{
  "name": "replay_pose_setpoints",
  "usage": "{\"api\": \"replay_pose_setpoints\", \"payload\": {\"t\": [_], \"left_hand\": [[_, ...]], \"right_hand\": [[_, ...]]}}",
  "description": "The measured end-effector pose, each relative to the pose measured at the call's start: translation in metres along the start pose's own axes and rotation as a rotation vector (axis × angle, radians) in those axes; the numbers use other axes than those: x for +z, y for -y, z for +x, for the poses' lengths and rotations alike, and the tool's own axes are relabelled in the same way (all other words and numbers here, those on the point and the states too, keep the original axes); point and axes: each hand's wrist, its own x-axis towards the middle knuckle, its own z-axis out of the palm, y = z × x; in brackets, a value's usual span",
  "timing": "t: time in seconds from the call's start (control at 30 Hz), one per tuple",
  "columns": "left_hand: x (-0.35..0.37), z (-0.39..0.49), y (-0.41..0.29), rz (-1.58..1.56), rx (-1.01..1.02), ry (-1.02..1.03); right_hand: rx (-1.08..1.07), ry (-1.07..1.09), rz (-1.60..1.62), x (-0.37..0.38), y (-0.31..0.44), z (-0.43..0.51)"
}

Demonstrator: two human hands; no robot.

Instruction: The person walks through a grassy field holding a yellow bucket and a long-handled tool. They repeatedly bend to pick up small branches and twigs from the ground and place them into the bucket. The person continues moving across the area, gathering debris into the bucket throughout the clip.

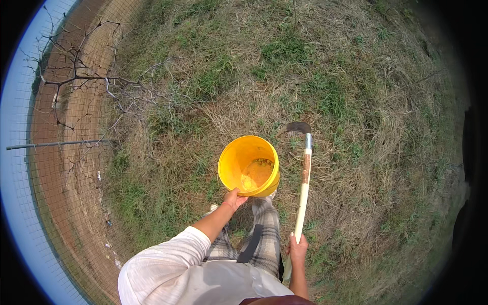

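My left hand grips the near rim of a yellow plastic bucket, which is tilted so its inside shows. Some small greenish and brown bits lie on the bucket's bottom; what they are is too small to tell. My right hand is closed around the lower part of a long pale handle. At the handle's far end, past a metal collar, a dark curved sickle blade points left, to the right of the bucket and apart from it.
Dry and green grass covers the ground around my feet. On the left stand a wire mesh fence and a grey pole. Bare thorny branches reach in at the upper left. Beyond the fence runs a dirt track.
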Motion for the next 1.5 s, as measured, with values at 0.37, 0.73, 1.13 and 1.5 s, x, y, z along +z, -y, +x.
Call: {"api": "replay_pose_setpoints", "payload": {"t": [0.37, 0.73, 1.13, 1.5], "left_hand": [[0.206, -0.052, -0.074, 0.098, 0.348, 0.105], [0.347, -0.032, -0.205, 0.082, 0.291, -0.001], [0.431, -0.024, -0.352, -0.296, 0.459, -0.102], [0.458, 0.061, -0.525, -0.627, 0.380, -0.271]], "right_hand": [[-0.155, -0.134, 0.101, -0.037, 0.104, 0.018], [-0.305, -0.154, 0.043, 0.011, 0.255, 0.064], [-0.437, 0.046, -0.135, 0.088, 0.417, 0.146], [-0.526, 0.298, -0.354, 0.180, 0.633, 0.295]]}}
